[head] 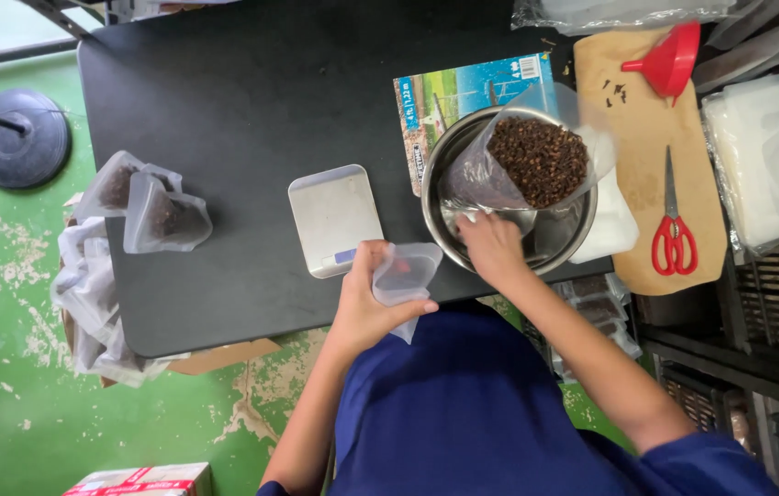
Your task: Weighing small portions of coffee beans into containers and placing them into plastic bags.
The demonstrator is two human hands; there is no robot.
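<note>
- Clear plastic is what your left hand [362, 308] is gripping: a small empty pouch [405, 278] with its mouth open, held just over the near edge of the black desk [242, 101].
- Your right hand [493, 246] is reaching into the steel bowl [569, 230], fingers curled at the base of the big clear bag [499, 170]; you are touching it, but I cannot tell whether you are clasping it.
- That big bag is leaning open inside the bowl and is holding a heap of dark brown cloves [536, 161].
- Between your hands, a small white scale [334, 218] is sitting on the desk with nothing on its plate.
- Over at the left edge, two filled pouches [146, 207] are lying side by side, each holding a little dark spice.
- On the brown paper [646, 129] to your right, red scissors [674, 230] and a red funnel [669, 57] are lying near a few loose cloves.
</note>
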